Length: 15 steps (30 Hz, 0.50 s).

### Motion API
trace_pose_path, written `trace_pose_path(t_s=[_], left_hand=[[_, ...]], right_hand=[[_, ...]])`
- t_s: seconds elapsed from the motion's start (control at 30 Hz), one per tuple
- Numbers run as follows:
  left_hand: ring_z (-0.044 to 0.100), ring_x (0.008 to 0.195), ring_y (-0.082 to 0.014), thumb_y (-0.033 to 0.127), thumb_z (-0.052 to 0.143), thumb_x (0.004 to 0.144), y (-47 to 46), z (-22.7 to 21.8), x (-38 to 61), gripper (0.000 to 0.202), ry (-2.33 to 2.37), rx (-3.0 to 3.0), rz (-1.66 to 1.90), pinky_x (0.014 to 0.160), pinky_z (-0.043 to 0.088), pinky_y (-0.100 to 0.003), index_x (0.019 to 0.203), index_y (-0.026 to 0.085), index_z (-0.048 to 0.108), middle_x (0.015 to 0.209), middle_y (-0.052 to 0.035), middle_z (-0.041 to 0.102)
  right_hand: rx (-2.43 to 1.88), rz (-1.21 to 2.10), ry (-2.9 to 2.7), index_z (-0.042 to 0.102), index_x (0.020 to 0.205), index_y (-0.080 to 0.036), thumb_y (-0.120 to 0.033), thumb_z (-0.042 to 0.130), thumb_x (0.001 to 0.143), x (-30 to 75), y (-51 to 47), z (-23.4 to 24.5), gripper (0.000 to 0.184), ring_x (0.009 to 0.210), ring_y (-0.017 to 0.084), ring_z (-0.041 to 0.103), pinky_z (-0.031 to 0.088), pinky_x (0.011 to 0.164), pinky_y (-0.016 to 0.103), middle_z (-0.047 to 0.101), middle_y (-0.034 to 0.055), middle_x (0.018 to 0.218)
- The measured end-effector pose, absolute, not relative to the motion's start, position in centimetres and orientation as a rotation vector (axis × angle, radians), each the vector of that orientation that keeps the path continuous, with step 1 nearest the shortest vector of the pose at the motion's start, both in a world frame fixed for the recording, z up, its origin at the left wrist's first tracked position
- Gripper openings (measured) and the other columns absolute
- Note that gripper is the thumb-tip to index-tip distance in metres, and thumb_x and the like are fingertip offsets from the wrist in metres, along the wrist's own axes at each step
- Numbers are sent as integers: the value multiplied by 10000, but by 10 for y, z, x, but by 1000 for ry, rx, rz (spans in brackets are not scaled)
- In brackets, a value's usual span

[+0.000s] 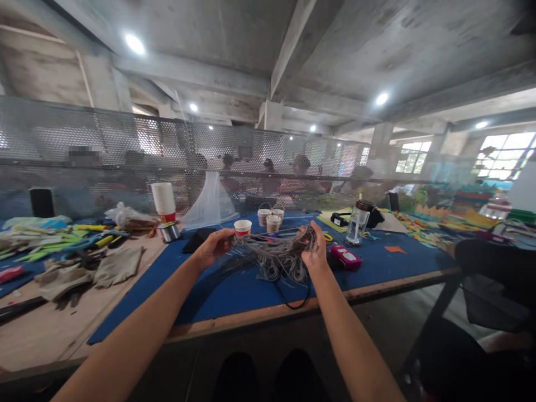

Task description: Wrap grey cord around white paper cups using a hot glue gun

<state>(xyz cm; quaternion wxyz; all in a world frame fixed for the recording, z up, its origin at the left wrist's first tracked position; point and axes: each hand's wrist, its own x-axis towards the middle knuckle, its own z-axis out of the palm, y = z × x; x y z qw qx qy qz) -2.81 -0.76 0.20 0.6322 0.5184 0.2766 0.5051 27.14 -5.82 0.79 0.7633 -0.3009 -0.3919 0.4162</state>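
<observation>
Tangled bundle of thin grey yarn [285,259]: stretched between both hands, over a blue mat [196,304]. Left hand [213,249]: pinching its strand ends. Right hand [317,250]: grasping the main mass. Magenta box [345,258], pale markings illegible: just right of the right hand. White-and-red paper cup [243,228], print unreadable: just beyond the left hand. Clear dark-lidded bottle [357,224]: beyond the right hand, farther right.

Behind the yarn [281,258] stand cups [273,224], with a bottle [355,229] to the right and gloves [118,267] leftward.
</observation>
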Motion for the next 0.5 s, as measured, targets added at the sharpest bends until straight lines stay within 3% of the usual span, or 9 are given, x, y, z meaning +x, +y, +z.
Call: trace_pose_path(t_s=[0.1,0.23,0.3,0.37,0.5], left_hand=[[372,467,-65,295,725,724,-7,2,-30,170,645,1186,1183,452,340,-201,776,135,695,550,39,459],[415,490,-71,287,719,739,-7,2,-32,229,617,1117,1209,477,377,-192,893,118,708,585,34,491],[424,493,-68,276,717,751,-7,2,-31,247,567,1085,1184,487,389,-187,934,111,710,591,33,497],[429,497,-61,255,716,761,-8,2,-31,259,519,1053,1164,494,397,-183,971,105,710,609,27,514],[457,510,-70,223,696,773,-10,4,-31,282,456,980,1153,522,428,-197,1024,95,705,608,19,527]], right_hand=[[-785,800,-901,592,756,-220,-458,624,738,265,-54,4,241,603,143,537,454,595,269,622,-14,699],[-940,284,-1215,659,842,-209,-407,605,796,252,-58,2,210,864,176,581,442,810,287,664,32,912],[-977,252,-1407,666,822,-214,-446,569,852,241,-64,0,253,793,174,589,439,777,286,674,28,830],[-991,427,-1693,683,819,-228,-499,523,892,227,-72,-4,323,666,167,592,433,683,276,673,7,693],[-1110,228,-2039,724,913,-270,-486,710,770,206,-79,-19,260,741,200,632,410,694,290,728,18,817]])
